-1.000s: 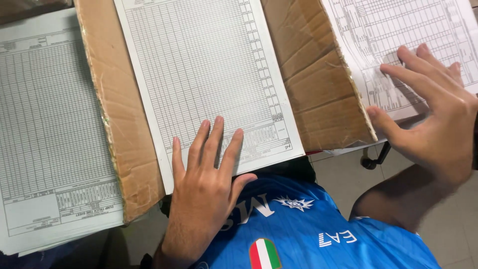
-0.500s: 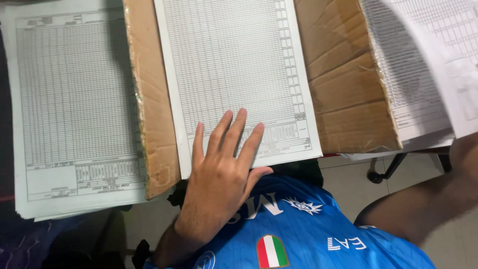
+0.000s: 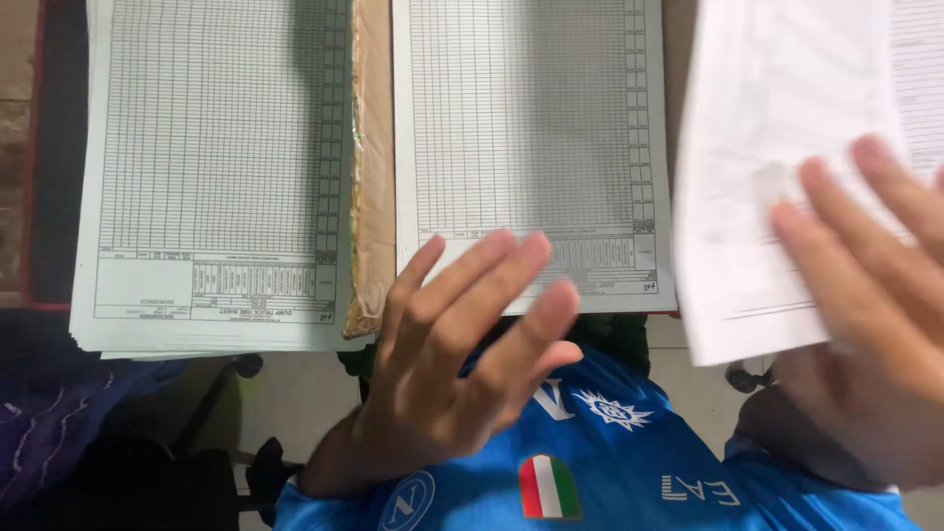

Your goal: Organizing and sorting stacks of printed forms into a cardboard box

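Brown cardboard (image 3: 372, 197) carries two gridded white paper stacks; open left hand (image 3: 462, 364) hovers at the middle stack (image 3: 531, 147), right hand (image 3: 875, 324) grasps a lifted white sheet (image 3: 777, 177).

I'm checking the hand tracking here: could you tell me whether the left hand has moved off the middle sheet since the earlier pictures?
Yes. The left hand has lifted and slid back, toward the middle sheet's near edge.

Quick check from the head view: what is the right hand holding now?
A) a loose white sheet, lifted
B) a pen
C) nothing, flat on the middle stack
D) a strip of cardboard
A: the right hand grips a blurred white sheet raised over the right side, its fingers spread across the paper.
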